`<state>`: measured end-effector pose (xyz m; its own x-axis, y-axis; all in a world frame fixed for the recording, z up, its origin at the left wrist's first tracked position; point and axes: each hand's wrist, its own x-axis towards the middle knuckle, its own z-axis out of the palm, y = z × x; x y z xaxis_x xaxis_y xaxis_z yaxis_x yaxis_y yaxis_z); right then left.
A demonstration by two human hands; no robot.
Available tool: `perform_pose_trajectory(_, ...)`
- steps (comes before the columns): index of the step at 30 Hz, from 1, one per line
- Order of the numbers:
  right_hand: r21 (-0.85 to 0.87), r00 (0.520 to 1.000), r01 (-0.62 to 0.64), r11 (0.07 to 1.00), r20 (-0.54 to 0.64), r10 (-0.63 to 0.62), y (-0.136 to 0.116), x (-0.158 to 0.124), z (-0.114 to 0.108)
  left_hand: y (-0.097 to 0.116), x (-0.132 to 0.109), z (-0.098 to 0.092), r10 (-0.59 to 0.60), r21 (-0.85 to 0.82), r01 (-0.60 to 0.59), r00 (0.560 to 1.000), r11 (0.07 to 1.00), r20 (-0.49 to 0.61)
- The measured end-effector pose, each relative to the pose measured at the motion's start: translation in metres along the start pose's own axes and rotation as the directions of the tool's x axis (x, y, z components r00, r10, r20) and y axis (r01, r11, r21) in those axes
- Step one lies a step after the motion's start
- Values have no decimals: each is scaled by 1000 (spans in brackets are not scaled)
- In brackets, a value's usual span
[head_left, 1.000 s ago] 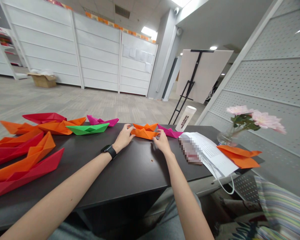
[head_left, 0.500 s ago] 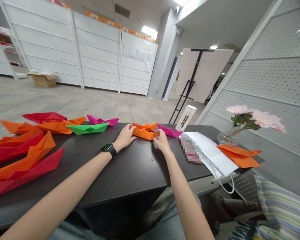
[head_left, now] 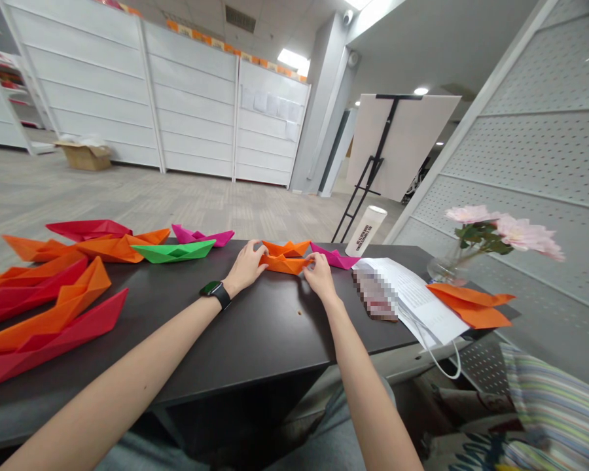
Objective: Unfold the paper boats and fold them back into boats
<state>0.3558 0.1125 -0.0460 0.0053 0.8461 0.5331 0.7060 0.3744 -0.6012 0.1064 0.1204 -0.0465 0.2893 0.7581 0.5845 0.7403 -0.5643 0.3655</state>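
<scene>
An orange folded paper boat (head_left: 285,264) lies at the table's far side, a second orange paper boat (head_left: 294,248) close behind it. My left hand (head_left: 248,267), below a black watch, has curled fingers closed on the front boat's left tip. At the right tip, my right hand (head_left: 318,275) pinches the same boat between thumb and fingers. Just beyond my right hand sits a magenta paper boat (head_left: 336,256). A green paper boat (head_left: 174,252) and another magenta boat (head_left: 203,235) stand left of my left hand.
Several red and orange paper boats (head_left: 53,314) crowd the dark table's left side. To the right are a white canister (head_left: 366,231), printed sheets (head_left: 415,294) with a white cable, folded orange paper (head_left: 471,306) and a glass vase (head_left: 444,268) of pink flowers.
Both hands stay at the ends of the front orange boat, with only slight finger movement. The other boats keep their places.
</scene>
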Motion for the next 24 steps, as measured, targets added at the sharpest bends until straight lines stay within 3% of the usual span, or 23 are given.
perform_pose_trajectory(14,-124,989,-59,991,130,75,-11,-5,-1,4,-1,-3,108,87,-109,994,990,18)
perform_pose_trajectory(24,-186,967,-210,960,106,232,-11,-3,-6,10,0,-17,263,173,-269,963,948,58)
